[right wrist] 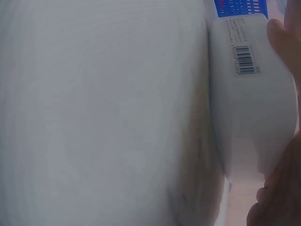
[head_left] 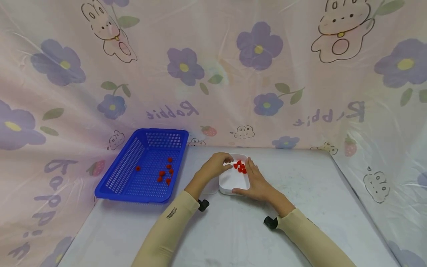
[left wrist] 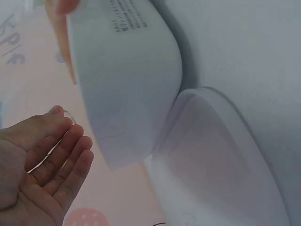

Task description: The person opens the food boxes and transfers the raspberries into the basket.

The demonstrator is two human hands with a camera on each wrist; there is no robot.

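A white plastic box (head_left: 233, 181) stands on the table, with several small red, roughly heart-shaped pieces (head_left: 240, 168) in its far half. My right hand (head_left: 258, 185) holds the box along its right side, the thumb at the near end and the fingers toward the far end. At the near end in the right wrist view, the thumb lies on the box (right wrist: 254, 103) by a printed barcode. Over the box's left edge is my left hand (head_left: 217, 165), with a gap between thumb and fingers. The left wrist view shows that hand (left wrist: 47, 174) beside the box wall (left wrist: 127, 80), fingers loosely bent.
A blue slotted basket (head_left: 115, 185) stands on the left, holding several red pieces (head_left: 162, 173). Between basket and box lies a pale, shallow lid (left wrist: 207, 155), partly hidden by the left arm in the head view. A patterned curtain (head_left: 220, 92) hangs behind the table.
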